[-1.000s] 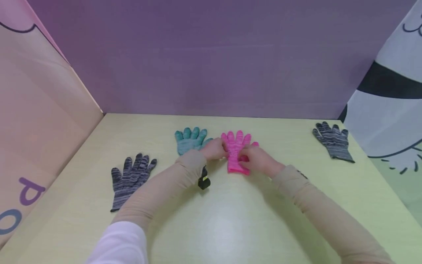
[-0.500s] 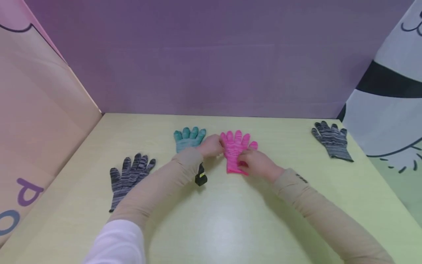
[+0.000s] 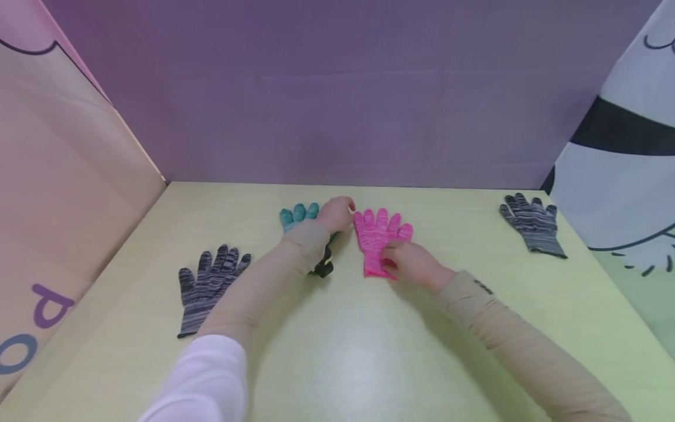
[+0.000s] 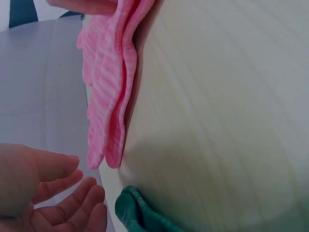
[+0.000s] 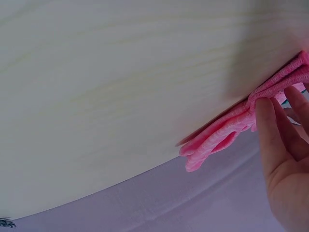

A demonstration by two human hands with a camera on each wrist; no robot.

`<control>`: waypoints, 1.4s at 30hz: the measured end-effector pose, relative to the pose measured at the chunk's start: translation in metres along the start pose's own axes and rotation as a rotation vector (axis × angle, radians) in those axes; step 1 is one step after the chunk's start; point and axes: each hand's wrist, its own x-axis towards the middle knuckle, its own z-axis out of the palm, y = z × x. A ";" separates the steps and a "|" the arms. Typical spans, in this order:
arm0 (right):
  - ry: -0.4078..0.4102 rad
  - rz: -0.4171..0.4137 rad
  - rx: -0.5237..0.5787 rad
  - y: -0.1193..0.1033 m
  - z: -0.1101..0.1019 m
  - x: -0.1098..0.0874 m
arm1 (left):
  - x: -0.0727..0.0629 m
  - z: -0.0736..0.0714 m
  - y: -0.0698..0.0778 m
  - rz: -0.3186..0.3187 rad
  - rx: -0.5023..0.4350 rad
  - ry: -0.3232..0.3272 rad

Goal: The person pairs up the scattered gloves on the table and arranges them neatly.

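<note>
A pink knitted glove (image 3: 375, 240) lies flat at mid-table, its fingers toward the far edge. My right hand (image 3: 413, 264) touches its wrist part; in the right wrist view, fairly straight fingers (image 5: 270, 130) meet the pink glove (image 5: 217, 135) along its edge. My left hand (image 3: 336, 214) hovers between the pink glove and a teal glove (image 3: 298, 215), which my hand and sleeve partly cover. Seen from the left wrist, my left hand (image 4: 63, 193) has loosely bent fingers holding nothing, apart from the pink glove (image 4: 106, 87). The teal glove (image 4: 140, 212) shows below.
A grey-and-black striped glove (image 3: 203, 296) lies at the left, partly behind my left forearm. Another striped glove (image 3: 534, 225) sits near the far right corner of the pale table (image 3: 358, 351). A purple backdrop (image 3: 348, 94) rises behind the far edge.
My left hand has moved off the pink glove's left side, away from me and slightly left, over the teal glove's right part. My right hand stays at the pink glove's wrist part.
</note>
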 end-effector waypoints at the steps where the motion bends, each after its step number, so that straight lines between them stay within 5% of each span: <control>1: 0.006 -0.008 -0.009 0.000 0.000 0.000 | 0.002 0.000 0.000 -0.005 -0.001 -0.001; 23: -0.036 0.017 -0.015 -0.001 -0.004 0.003 | 0.043 0.011 0.000 -0.012 0.070 -0.102; 42: 0.012 -0.015 -0.041 -0.003 -0.002 0.002 | 0.044 0.011 -0.002 0.072 0.116 -0.093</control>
